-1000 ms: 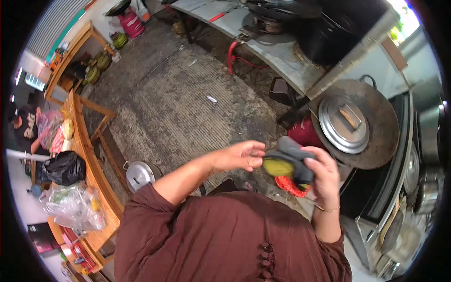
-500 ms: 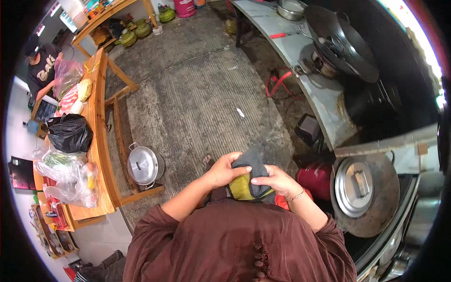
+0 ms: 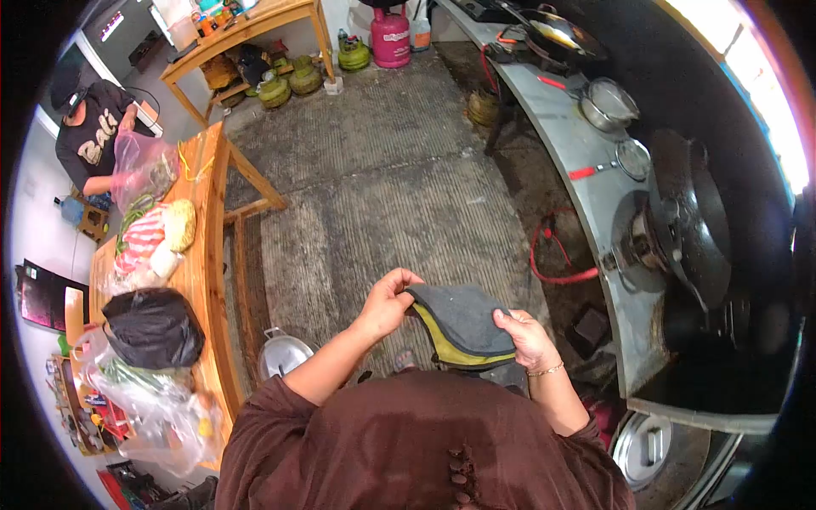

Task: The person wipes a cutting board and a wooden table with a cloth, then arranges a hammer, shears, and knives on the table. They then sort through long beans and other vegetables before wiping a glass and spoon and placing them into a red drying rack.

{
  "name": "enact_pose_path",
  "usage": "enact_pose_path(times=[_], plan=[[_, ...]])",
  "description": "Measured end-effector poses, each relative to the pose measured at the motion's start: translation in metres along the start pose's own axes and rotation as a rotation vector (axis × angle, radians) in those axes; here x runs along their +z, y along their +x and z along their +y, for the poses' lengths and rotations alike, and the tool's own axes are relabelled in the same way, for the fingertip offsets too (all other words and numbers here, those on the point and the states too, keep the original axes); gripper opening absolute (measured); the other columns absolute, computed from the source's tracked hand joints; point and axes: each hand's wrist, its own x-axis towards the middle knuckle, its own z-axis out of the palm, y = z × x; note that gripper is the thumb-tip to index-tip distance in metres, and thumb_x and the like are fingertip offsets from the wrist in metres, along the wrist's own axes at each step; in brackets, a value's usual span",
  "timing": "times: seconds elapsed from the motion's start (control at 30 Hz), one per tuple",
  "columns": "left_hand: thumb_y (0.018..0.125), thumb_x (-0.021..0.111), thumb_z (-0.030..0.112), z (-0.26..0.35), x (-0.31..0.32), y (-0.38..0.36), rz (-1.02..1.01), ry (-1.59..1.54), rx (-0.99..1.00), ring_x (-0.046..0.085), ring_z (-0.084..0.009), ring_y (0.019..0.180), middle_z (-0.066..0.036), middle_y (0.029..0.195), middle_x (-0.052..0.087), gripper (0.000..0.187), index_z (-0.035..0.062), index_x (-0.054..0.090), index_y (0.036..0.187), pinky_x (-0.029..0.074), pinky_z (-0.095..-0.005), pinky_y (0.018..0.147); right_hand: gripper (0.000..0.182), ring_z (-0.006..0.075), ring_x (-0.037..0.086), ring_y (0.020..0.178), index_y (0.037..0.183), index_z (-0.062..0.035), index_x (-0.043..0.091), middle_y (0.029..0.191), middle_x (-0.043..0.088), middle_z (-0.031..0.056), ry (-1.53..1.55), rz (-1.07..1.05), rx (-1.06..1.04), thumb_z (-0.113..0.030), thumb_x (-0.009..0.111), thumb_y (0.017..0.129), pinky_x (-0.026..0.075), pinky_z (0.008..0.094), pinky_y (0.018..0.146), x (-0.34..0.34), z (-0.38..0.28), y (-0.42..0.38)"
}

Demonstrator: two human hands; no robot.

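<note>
Grey cloth (image 3: 463,319) with a yellow-green layer under it is held in front of the person's chest, above the concrete floor (image 3: 382,195), between both hands.

Head view:
- Left hand (image 3: 387,302): fingers pressed together in a pinch on the left corner of the cloth, thumb on top.
- Right hand (image 3: 527,336): fingers closed over the right edge of the cloth, thumb on the upper face. A thin bracelet (image 3: 548,370) sits on the wrist behind it.
- The cloth spans the gap between the two hands and sags slightly at the front edge.
- Left of the cloth: a wooden desk (image 3: 208,255) carrying a black bag (image 3: 153,327), clear plastic bags (image 3: 161,395) and wrapped food.
- Below the left forearm, beside the desk frame: a metal pot with lid (image 3: 280,353) on the floor.
- Right of the cloth: a long steel desk (image 3: 595,204) with a burner and dark wok (image 3: 688,221), and a red hose (image 3: 557,255) on the floor beneath it.
- Beyond the cloth, far end of the floor: a pink gas cylinder (image 3: 391,38) and green cylinders (image 3: 297,76).
- Beyond the wooden desk: another person in a dark shirt (image 3: 93,136).
</note>
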Motion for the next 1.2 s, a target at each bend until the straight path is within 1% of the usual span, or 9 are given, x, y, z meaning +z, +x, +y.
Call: enact_pose_path(times=[0.3,0.33,0.47,0.63,0.83,0.97,1.1,1.17,1.2], plan=[[0.102,0.055,0.011,0.081,-0.086,0.149,-0.144,-0.462,-0.066,0.068,-0.0224,0.095,-0.010,0.111,0.064,0.009,0.0055,0.056,0.108,0.059,-0.0362,0.085,0.031,0.0164,0.067,0.097,0.112,0.0038,0.068,0.108,0.072,0.0083,-0.091,0.086,-0.062,-0.022,0.069,0.094,0.051,0.0309,0.090,0.005,-0.121,0.175],[0.104,0.052,0.018,0.094,-0.101,0.168,-0.155,-0.299,-0.034,0.064,-0.0313,0.112,-0.017,0.123,0.060,0.018,0.0013,0.057,0.109,0.057,-0.0473,0.094,0.030,0.0166,0.067,0.098,0.112,0.0038,0.068,0.109,0.072,0.0080,-0.123,0.042,-0.043,-0.020,0.070,0.094,0.051,0.0311,0.091,-0.001,-0.137,0.203],[0.105,0.050,0.034,0.136,-0.146,0.245,0.048,-0.458,-0.135,0.061,-0.0358,0.114,-0.023,0.132,0.052,0.043,-0.0033,0.051,0.127,0.055,-0.0478,0.096,0.028,0.0164,0.068,0.099,0.114,0.0054,0.067,0.110,0.071,0.0090,-0.274,-0.161,0.088,-0.009,0.071,0.090,0.052,0.0303,0.090,0.036,-0.244,0.313],[0.102,0.056,0.031,0.190,-0.198,0.316,0.035,-0.526,-0.118,0.062,-0.0278,0.111,-0.016,0.130,0.055,0.045,0.0002,0.046,0.134,0.053,-0.0443,0.094,0.036,0.0161,0.066,0.099,0.119,0.0057,0.063,0.111,0.069,0.0092,-0.460,-0.478,0.117,-0.006,0.072,0.086,0.053,0.0300,0.090,0.122,-0.320,0.452],[0.098,0.063,0.020,0.239,-0.325,0.414,0.267,-0.461,-0.008,0.065,-0.0199,0.101,-0.010,0.114,0.064,0.036,0.0033,0.051,0.128,0.056,-0.0385,0.085,0.047,0.0173,0.062,0.110,0.130,0.0039,0.056,0.121,0.065,0.0088,-0.433,-0.467,0.260,-0.004,0.067,0.085,0.047,0.0320,0.100,0.200,-0.358,0.628],[0.099,0.062,0.021,0.286,-0.442,0.473,0.411,-0.385,-0.211,0.067,-0.0230,0.089,-0.013,0.108,0.062,0.038,-0.0010,0.049,0.126,0.058,-0.0397,0.083,0.076,0.0223,0.061,0.112,0.146,0.0090,0.033,0.123,0.063,0.0141,-0.360,-0.046,0.126,-0.001,0.070,0.081,0.045,0.0340,0.103,0.190,-0.396,0.746],[0.098,0.064,0.022,0.351,-0.527,0.528,0.360,-0.310,-0.067,0.066,-0.0215,0.086,-0.012,0.106,0.063,0.034,0.0000,0.053,0.121,0.057,-0.0373,0.081,0.104,0.0252,0.064,0.104,0.153,0.0099,0.001,0.119,0.064,0.0160,-0.211,0.063,0.049,0.000,0.072,0.078,0.050,0.0373,0.096,0.177,-0.452,0.834],[0.098,0.064,0.021,0.377,-0.561,0.559,0.347,-0.276,-0.047,0.066,-0.0203,0.085,-0.012,0.105,0.064,0.031,0.0011,0.054,0.119,0.057,-0.0363,0.081,0.062,0.0243,0.065,0.102,0.138,0.0071,0.043,0.114,0.066,0.0137,-0.227,0.178,-0.016,-0.002,0.070,0.082,0.053,0.0373,0.088,0.194,-0.479,0.856],[0.098,0.064,0.021,0.396,-0.575,0.574,0.348,-0.264,-0.046,0.066,-0.0201,0.085,-0.012,0.105,0.064,0.030,0.0014,0.055,0.119,0.057,-0.0360,0.081,0.051,0.0244,0.066,0.102,0.129,0.0050,0.050,0.113,0.066,0.0132,-0.203,0.181,-0.010,-0.003,0.070,0.083,0.053,0.0369,0.088,0.191,-0.489,0.875]])
